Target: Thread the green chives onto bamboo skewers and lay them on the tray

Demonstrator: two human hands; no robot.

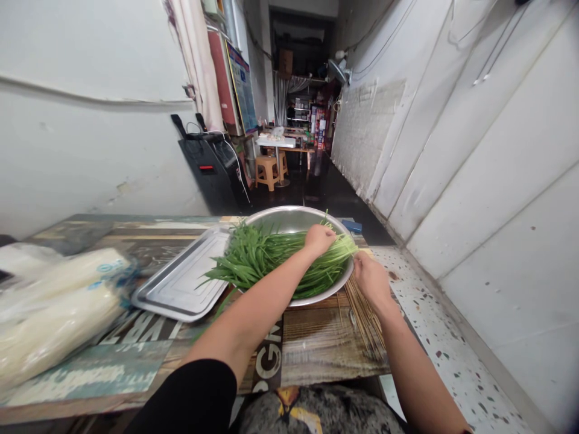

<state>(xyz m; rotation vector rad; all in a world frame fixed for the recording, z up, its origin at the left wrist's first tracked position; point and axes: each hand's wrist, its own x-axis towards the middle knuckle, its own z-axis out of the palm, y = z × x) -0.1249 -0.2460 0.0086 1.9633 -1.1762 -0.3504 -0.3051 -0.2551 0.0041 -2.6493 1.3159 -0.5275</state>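
Note:
A steel basin (289, 217) on the table holds a heap of garlic chives (271, 259), leaves toward the left and pale stems toward the right. My left hand (320, 239) reaches over the heap, its fingers closed on the stems. At the basin's right rim, my right hand (371, 278) is closed in a pinch beside the stem ends; whatever lies between its fingertips is hidden. A bundle of thin bamboo skewers (364, 322) lies on the table under and beside my right hand.
Left of the basin, a shallow metal tray (181, 277) lies under some overhanging leaves. Plastic-wrapped pale packages (63, 307) sit at the table's left. A small blue object (351, 226) lies behind the basin. Farther off are stools (266, 170) and a white table (275, 142).

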